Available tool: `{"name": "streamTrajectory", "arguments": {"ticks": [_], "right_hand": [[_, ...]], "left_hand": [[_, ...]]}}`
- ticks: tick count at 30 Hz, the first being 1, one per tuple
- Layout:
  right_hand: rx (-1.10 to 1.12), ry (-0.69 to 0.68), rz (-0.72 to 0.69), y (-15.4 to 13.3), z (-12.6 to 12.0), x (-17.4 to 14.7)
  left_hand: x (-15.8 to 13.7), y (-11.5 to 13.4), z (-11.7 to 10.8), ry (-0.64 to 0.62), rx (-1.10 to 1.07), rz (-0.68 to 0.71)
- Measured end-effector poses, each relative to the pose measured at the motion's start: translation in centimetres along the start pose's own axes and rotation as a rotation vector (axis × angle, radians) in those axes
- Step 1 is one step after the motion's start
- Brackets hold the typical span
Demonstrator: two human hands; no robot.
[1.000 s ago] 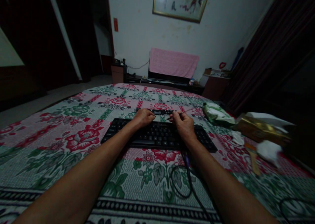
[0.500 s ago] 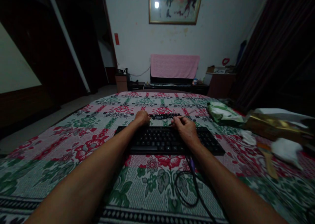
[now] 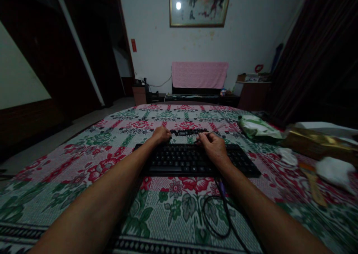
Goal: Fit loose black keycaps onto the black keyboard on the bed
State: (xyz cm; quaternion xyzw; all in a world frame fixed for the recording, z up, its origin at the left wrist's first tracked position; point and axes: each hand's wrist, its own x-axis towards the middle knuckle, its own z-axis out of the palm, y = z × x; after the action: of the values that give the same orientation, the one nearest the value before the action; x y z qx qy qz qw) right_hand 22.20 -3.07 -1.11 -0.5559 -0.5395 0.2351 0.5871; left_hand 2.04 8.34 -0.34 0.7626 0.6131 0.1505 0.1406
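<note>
At centre, one left hand (image 3: 161, 135), one right hand (image 3: 214, 146), one thin rod (image 3: 220, 127) and one keyboard (image 3: 179, 159) are seen; below, one cable (image 3: 228, 218). At right, one brush (image 3: 314, 186), two white wads (image 3: 335, 172), one green packet (image 3: 258, 128) and one gold box (image 3: 320, 143) are counted.

Both forearms (image 3: 112, 185) bare, fingers (image 3: 203, 137) bare too

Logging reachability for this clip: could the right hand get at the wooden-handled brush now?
Probably yes: nothing tall stands between the right hand and the wooden-handled brush, which looks uncovered. The hand seems to hold a thin tool, though, which might have to go down first.
</note>
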Motion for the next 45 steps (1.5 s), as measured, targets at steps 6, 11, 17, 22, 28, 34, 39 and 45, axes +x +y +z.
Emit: {"name": "streamTrajectory", "arguments": {"ticks": [6, 11, 17, 22, 28, 34, 39, 45], "right_hand": [[0.008, -0.003, -0.013, -0.2, 0.0, -0.1], [0.012, -0.007, -0.002, -0.3, 0.0, -0.1], [0.034, -0.017, 0.019, -0.3, 0.1, -0.1], [0.053, -0.015, 0.028, -0.4, 0.2, -0.2], [0.049, -0.028, 0.048, -0.7, 0.1, -0.4], [0.03, -0.037, 0.051, -0.9, 0.0, -0.4], [0.015, -0.036, 0.038, -0.8, 0.0, -0.4], [-0.007, -0.056, 0.004, -0.8, 0.2, -0.4]], "left_hand": [[0.0, -0.5, 0.0, 0.003, 0.01, -0.026], [-0.8, -0.4, -0.4, 0.013, 0.027, -0.03], [-0.7, -0.4, -0.1, 0.034, 0.131, 0.015], [-0.4, 0.1, 0.2, 0.044, 0.18, -0.012], [-0.4, 1.7, 0.0, 0.004, 0.204, -0.077], [0.0, 1.8, -0.1, -0.02, 0.224, -0.131], [0.2, 1.4, 0.2, 0.006, 0.221, -0.154], [0.5, 1.2, 0.8, 0.083, 0.141, -0.182]]}}
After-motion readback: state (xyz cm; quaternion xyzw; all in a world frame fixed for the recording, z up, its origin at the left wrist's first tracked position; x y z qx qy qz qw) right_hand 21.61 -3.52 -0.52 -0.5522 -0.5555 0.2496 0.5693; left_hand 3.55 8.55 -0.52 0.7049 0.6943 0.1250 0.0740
